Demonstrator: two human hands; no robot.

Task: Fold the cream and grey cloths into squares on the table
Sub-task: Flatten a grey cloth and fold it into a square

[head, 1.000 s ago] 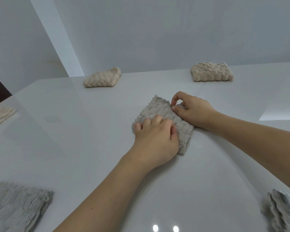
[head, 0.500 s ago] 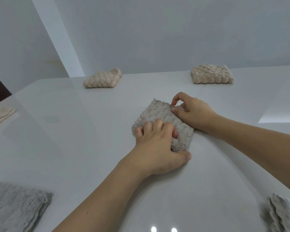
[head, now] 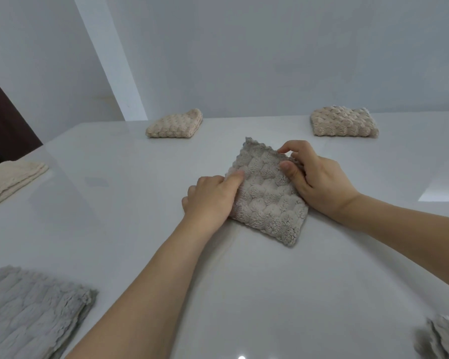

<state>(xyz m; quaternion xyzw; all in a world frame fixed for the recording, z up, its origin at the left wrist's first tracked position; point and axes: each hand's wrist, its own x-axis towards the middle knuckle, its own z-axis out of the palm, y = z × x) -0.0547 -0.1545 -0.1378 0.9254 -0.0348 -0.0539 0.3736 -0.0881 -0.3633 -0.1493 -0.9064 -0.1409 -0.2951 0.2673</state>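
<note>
A folded grey-beige cloth (head: 267, 198) lies as a rough square in the middle of the white table (head: 270, 294). My left hand (head: 210, 198) is at the cloth's left edge, fingers curled, with one digit lying over the top of the edge. My right hand (head: 314, 177) pinches the cloth's far right corner between thumb and curled index finger. The near right part of the cloth is uncovered and lies flat.
Two folded cream cloths sit at the back, one left (head: 175, 124) and one right (head: 344, 123). Another cream cloth (head: 11, 181) lies at the left edge. A grey cloth (head: 29, 314) is at the near left, and a crumpled grey one (head: 443, 338) at the near right.
My left hand slid off the near part of the cloth to its left edge, uncovering most of the cloth. My right hand stays at the far right corner.
</note>
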